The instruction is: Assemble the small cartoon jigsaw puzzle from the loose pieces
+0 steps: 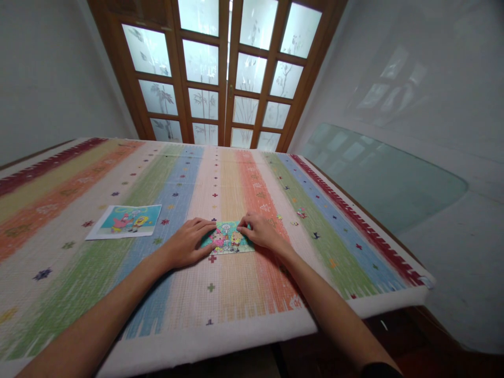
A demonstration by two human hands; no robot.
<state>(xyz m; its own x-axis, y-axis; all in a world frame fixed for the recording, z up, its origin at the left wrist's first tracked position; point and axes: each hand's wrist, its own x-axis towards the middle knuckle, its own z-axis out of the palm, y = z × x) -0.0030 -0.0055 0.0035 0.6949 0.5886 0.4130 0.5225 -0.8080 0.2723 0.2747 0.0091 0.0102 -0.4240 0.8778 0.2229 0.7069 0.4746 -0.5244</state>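
A small, brightly coloured jigsaw puzzle (227, 242) with cartoon figures lies flat on the striped tablecloth in front of me. My left hand (192, 242) rests over its left end, fingers stretched out and the thumb along the near left part. At the upper right of the puzzle, my right hand (258, 230) has its thumb and fingertips pinched together; anything between them is too small to make out. Several loose jigsaw pieces (301, 212) lie on the cloth to the right. Off to the left is a printed picture sheet (128, 220) of similar cartoon figures.
The striped tablecloth (236, 294) covers a wide table, its near edge just before my body. Wooden doors with frosted panes (202, 63) stand beyond the far edge. A pale greenish glass panel (386, 173) is on the right, near the white wall.
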